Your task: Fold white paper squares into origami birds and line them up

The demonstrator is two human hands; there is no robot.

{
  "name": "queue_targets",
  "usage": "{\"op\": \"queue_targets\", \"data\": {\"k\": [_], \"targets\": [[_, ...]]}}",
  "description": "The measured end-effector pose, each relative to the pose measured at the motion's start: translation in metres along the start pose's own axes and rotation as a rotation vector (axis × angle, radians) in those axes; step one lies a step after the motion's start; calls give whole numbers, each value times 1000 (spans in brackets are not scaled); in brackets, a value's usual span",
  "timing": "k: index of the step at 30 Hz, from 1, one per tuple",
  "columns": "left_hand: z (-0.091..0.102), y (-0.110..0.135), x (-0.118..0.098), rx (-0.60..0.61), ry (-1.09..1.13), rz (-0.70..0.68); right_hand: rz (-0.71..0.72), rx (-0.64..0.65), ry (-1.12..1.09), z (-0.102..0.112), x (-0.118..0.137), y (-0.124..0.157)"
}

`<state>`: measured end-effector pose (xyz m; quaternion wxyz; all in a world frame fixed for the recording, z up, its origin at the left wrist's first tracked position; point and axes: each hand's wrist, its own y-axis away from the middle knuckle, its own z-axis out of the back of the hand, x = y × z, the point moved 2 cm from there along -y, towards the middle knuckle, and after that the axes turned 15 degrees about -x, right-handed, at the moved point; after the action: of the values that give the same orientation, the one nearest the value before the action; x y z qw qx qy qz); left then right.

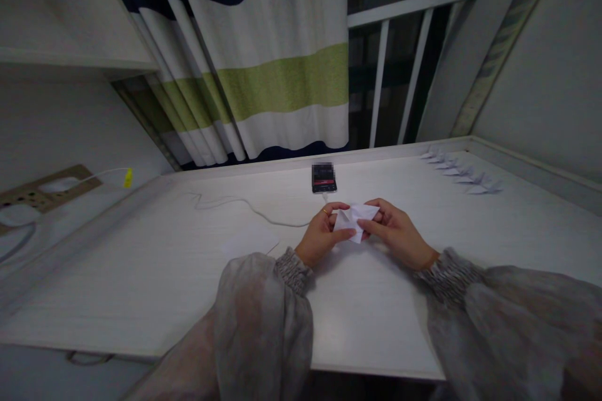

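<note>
A small folded piece of white paper (pixel 356 217) is held just above the white desk (pixel 188 276), near its middle. My left hand (pixel 323 235) pinches its left side between thumb and fingers; a ring shows on one finger. My right hand (pixel 397 232) grips the paper's right side with its fingers closed. Both wrists wear loose grey sleeves with gathered cuffs.
A dark phone (pixel 323 177) lies beyond the hands, with a white cable (pixel 244 203) running left toward a wall socket (pixel 44 191). Several folded paper figures (pixel 463 172) sit in a row at the far right. A striped curtain (pixel 273 81) and window bars (pixel 399 62) lie behind.
</note>
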<state>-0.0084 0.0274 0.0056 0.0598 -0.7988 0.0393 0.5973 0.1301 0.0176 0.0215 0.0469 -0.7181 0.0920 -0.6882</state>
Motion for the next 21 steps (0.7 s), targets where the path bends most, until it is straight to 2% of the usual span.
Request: {"op": "queue_targets", "data": {"k": [5,9,12,15,18,21], "targets": [[0,-2,1,29,38,28,26,-70,39,3,-2,-1],[0,-1,1,36,17,17,182,-107,201,8,-4,-3],[-2,2,0,37,-61,-54,297,-121,371,11,-2,-2],[-4,4,0,-35,-171,-131,386,-70,491,9,-1,1],[-6,4,0,-71,-221,-176,424,-18,566,6,-1,4],[-7,4,0,-82,-199,-223,438,-45,596,4,0,6]]}}
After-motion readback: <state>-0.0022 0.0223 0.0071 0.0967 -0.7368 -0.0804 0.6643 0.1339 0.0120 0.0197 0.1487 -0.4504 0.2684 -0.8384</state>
